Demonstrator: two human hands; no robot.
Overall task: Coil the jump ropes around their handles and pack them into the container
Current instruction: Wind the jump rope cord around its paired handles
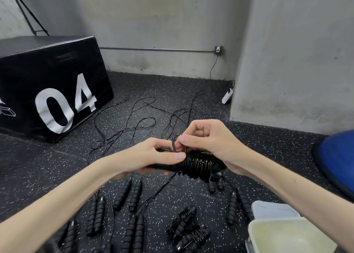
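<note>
Nearest the camera, at the lower right, the pale translucent plastic container [287, 235] stood on the speckled black rubber floor [47, 166] with nothing visible inside it, so packing looked not yet begun. Just left of it lay two finished bundles of black jump rope coiled round their ribbed foam handles [188, 228], and around them several pairs of uncoiled black ribbed handles [127, 195] waited in rows, thin cords trailing from them; by that reckoning most of the work remained. Above these, in mid-air, the left hand [153, 155] curled round one end of a black handle pair wrapped in glossy black cord [199, 163], thumb pressed on the coils. The right hand [208, 141] pinched a small loop of the cord end between thumb and fingertips at the top of the coil, seemingly to tuck it, so this rope appeared nearly done. The wraps sat tight and even, side by side. Farther off, loose black cords [134, 122] sprawled over the floor toward a black padded box marked 04 [49, 84] and the grey wall.
</note>
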